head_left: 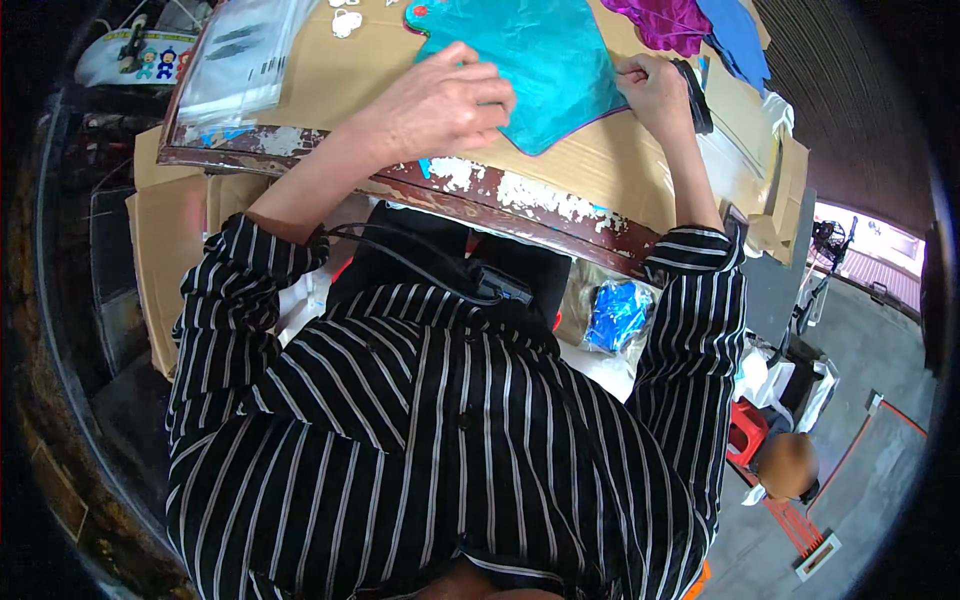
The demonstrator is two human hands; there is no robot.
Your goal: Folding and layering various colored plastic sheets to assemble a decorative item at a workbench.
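Note:
A shiny teal cloth piece (545,75) with thin purple edging lies spread on brown cardboard (365,85) on the worn table. A winged lobe at its upper left carries a red snap (420,11). My left hand (455,100) is over the cloth's left side, fingers loosely bent and apart, with nothing visible in them. At the right edge, my right hand (655,92) pinches the cloth between thumb and fingers. Close beside that hand is a black object (694,98), partly hidden by it.
Clear plastic bags (240,70) lie at the left, near small white pieces (345,22). Magenta cloth (662,22) and blue cloth (738,45) are at the far right. The table's chipped edge (545,200) runs before me. A person (785,465) is at the lower right.

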